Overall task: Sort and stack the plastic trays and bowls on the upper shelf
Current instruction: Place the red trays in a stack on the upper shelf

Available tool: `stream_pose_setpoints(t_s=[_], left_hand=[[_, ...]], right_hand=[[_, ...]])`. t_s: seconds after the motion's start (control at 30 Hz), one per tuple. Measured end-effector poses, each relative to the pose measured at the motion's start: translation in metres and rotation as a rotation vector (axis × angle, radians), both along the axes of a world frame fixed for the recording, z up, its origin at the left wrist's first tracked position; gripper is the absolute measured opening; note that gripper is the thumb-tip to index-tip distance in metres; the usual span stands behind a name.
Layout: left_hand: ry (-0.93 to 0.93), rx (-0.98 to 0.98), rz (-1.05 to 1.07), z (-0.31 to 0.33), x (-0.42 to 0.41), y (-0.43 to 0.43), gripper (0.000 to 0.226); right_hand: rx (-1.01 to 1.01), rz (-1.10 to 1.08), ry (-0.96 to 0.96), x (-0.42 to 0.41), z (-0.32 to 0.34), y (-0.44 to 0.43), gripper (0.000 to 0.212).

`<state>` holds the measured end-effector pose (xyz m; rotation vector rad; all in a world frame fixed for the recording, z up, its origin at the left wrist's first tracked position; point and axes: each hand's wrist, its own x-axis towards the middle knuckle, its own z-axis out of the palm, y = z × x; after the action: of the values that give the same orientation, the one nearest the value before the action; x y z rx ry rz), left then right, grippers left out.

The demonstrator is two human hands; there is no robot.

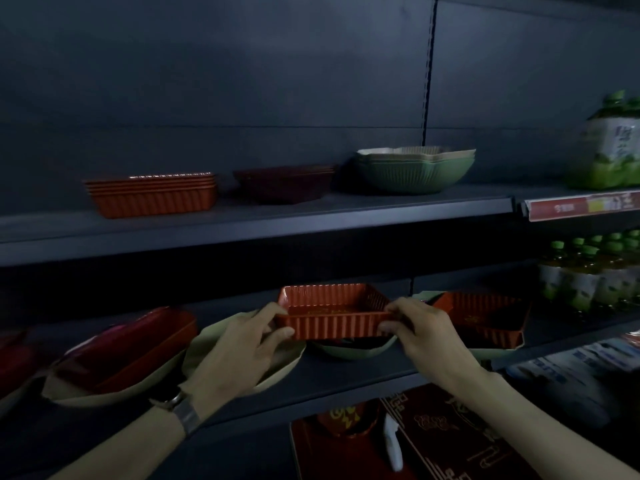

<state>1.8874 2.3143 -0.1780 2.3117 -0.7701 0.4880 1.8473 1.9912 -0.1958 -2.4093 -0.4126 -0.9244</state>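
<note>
I hold a ribbed orange-red rectangular tray [334,315] level above the lower shelf, my left hand [242,348] pinching its left end and my right hand [420,332] its right end. On the upper shelf [256,220] stand three stacks: orange-red rectangular trays [152,195] at the left, dark maroon angular trays [284,183] in the middle, green ribbed bowls [415,169] to the right. Under the held tray lies a green bowl [349,349] with something dark in it.
The lower shelf holds a red tray [135,344] resting in a pale green bowl [114,386], another green bowl [284,362] under my left hand, and an orange angular tray [485,318] at the right. Green-capped bottles [595,271] fill the right side. Red packages [398,441] sit below.
</note>
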Motion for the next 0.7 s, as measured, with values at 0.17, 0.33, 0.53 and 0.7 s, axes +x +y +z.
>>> stream_pose_setpoints(t_s=[0.17, 0.33, 0.53, 0.7], left_hand=[[-0.082, -0.052, -0.024, 0.023, -0.032, 0.022, 0.014], [-0.173, -0.122, -0.024, 0.051, -0.063, 0.038, 0.018], [-0.386, -0.143, -0.061, 0.099, -0.107, 0.061, 0.02], [-0.509, -0.169, -0.056, 0.14, -0.138, 0.083, 0.019]], right_hand=[[0.051, 0.057, -0.058, -0.032, 0.027, 0.019, 0.014], [0.096, 0.096, -0.138, -0.067, 0.065, 0.04, 0.014], [0.074, 0.143, -0.259, -0.109, 0.116, 0.064, 0.015], [0.052, 0.13, -0.393, -0.126, 0.151, 0.084, 0.017]])
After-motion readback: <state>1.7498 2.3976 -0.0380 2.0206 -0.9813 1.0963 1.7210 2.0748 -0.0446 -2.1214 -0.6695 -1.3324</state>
